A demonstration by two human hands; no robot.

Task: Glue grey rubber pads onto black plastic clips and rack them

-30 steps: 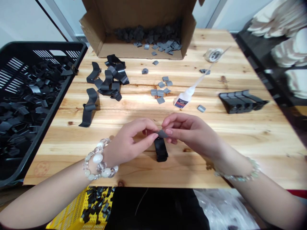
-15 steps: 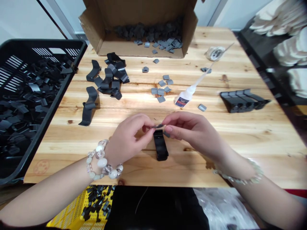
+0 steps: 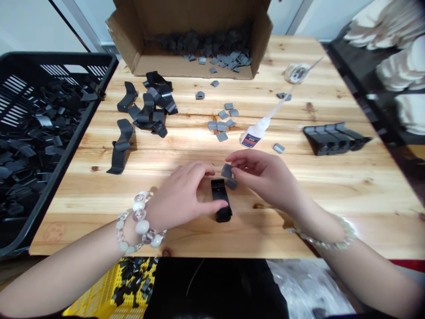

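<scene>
Left hand (image 3: 184, 192): fingers loosely curved, not pinching, thumb touching the black plastic clip (image 3: 221, 204).
Right hand (image 3: 265, 177): thumb and fingers pinched on a grey pad (image 3: 226, 171), a second grey pad (image 3: 231, 184) just beside the thumb (whether that one is held is hard to tell).
Clip: flat on the tabletop (image 3: 332, 195), between the hands.
Around: a glue bottle (image 3: 253, 136) and loose grey pieces (image 3: 219, 126) beyond the hands, a black crate (image 3: 66, 57) to the left, a cardboard box (image 3: 192, 71) at the far edge.
</scene>
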